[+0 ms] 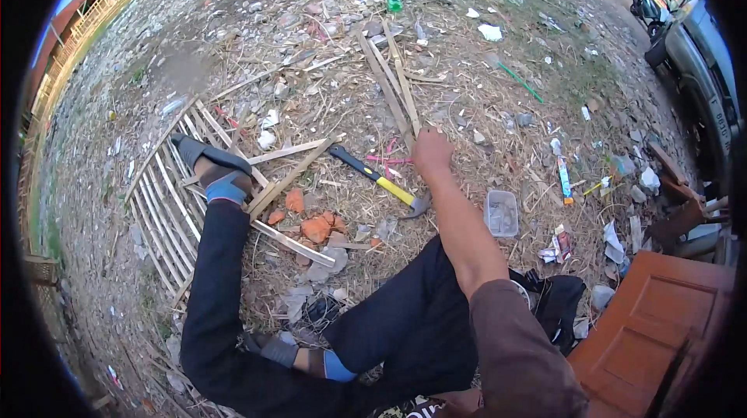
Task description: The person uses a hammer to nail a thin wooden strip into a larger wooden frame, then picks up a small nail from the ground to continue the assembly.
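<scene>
The person's right hand (432, 149) is closing around the near ends of three bamboo slats (389, 79) lying on littered ground. One yellow-handled hammer (381, 180) is lying just beside it, near one clear plastic container (501, 212).

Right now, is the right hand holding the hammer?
No. The right hand reaches to the bamboo slats, while the hammer lies on the ground beside the forearm, its yellow-and-black handle untouched.

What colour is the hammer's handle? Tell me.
Black and yellow: the hammer shows best in the head view, lying beside the right hand.
</scene>
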